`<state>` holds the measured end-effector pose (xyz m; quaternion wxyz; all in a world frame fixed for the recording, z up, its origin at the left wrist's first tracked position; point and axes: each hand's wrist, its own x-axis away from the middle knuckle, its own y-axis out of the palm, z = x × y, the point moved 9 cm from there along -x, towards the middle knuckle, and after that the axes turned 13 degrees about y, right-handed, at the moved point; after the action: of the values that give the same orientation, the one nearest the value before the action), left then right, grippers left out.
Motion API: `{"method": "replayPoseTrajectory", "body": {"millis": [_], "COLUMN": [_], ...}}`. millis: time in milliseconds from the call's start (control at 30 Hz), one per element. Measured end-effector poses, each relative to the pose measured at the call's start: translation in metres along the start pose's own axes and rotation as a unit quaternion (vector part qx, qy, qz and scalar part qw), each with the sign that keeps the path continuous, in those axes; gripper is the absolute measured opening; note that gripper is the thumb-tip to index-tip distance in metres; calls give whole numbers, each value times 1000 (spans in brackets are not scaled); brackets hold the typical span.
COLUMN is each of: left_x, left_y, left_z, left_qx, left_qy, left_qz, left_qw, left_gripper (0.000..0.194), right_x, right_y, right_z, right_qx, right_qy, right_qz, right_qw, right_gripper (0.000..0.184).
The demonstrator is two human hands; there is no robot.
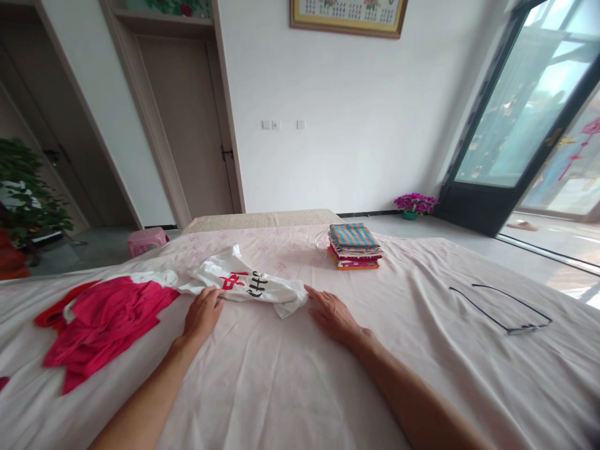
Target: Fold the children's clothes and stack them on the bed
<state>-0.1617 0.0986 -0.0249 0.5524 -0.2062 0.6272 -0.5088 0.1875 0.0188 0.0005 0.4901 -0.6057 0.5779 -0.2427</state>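
A white T-shirt (267, 287) with red and black lettering lies crumpled and stretched sideways on the bed sheet. My left hand (202, 312) rests at the near left edge of the shirt, its fingers lying on the cloth. At the shirt's right end is my right hand (334, 314), palm down with the fingers stretched out and their tips at the fabric. Neither hand grips it visibly. Beyond my right hand stands a neat stack of folded clothes (355, 245), topped by a blue and orange striped piece.
A loose pile of crimson clothing (110, 319), with white and orange-red cloth, lies at left. Eyeglasses (529, 327) with open temples rest on the pale sheet (290, 387) at right. Beyond the bed are a pink stool (147, 241) and a pot of purple flowers (415, 205).
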Motion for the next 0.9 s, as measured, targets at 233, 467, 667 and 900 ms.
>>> {"method": "replayPoseTrajectory", "body": {"millis": [233,467,667,900], "left_x": [-7,22,32,9], "left_y": [-17,-54,-62,-45], "left_z": [6,113,153,47], "left_qx": [-37,86,173,1], "left_qy": [6,245,282,11], "left_qz": [53,104,91,128], "left_qw": [998,960,939,992], "left_gripper": [16,13,18,35], "right_x": [2,-3,-4,0], "right_y": [-1,-5,-8,-7], "right_z": [-20,-17,4,-8], "right_qx": [-2,-81,-133,-70], "right_qy": [-48,-57,4,-21], "right_qz": [-17,-22,3,8], "right_qw": [999,995,991,997], "right_gripper": [55,27,29,29]}}
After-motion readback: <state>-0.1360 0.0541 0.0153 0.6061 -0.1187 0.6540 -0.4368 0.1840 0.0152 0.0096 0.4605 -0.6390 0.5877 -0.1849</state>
